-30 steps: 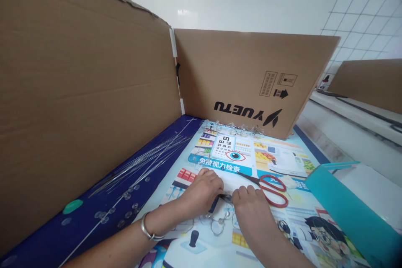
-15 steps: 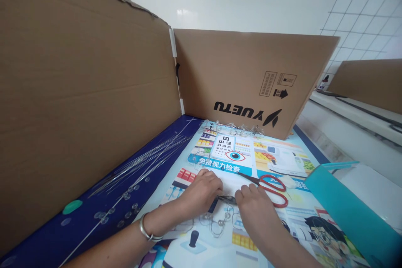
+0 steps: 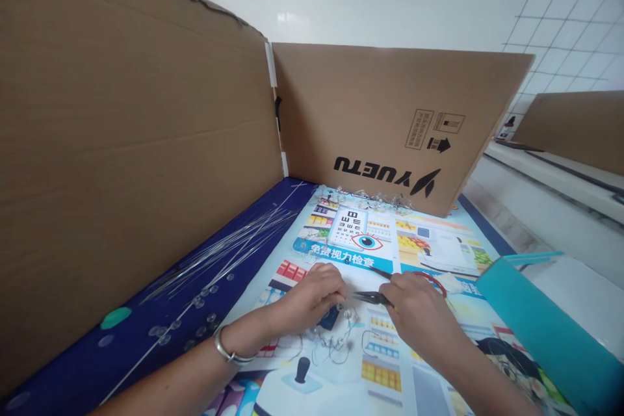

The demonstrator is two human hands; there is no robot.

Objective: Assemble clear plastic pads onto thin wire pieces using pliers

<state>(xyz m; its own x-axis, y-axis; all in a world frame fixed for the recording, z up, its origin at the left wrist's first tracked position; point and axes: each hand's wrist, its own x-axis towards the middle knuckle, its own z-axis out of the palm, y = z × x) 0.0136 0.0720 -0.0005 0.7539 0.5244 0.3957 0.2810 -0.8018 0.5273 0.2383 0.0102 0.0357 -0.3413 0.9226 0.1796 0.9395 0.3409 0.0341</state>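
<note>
My left hand [image 3: 312,296] is closed in a pinch on a thin wire strung with clear beads [image 3: 336,341]. The strand loops down below the fingers over the printed sheet. My right hand [image 3: 419,305] grips long-nosed pliers [image 3: 370,297], whose dark jaws point left and end close to my left fingertips. Whether the tips touch the wire is too fine to tell. Just behind my right hand lie scissors with red handles [image 3: 439,281], partly covered by that hand. A small dark blue patch [image 3: 330,317] shows under my left fingers.
Straight lengths of wire [image 3: 229,247] and loose clear beads [image 3: 197,302] lie on the dark blue surface at left. Beaded pieces [image 3: 370,198] line the foot of the cardboard panel [image 3: 390,110]. A teal box [image 3: 541,318] stands at right, a green disc [image 3: 116,318] at left.
My right hand has moved right and slightly up with the pliers, so the jaws show more fully and now cover part of the scissors. My left hand has stayed nearly in place.
</note>
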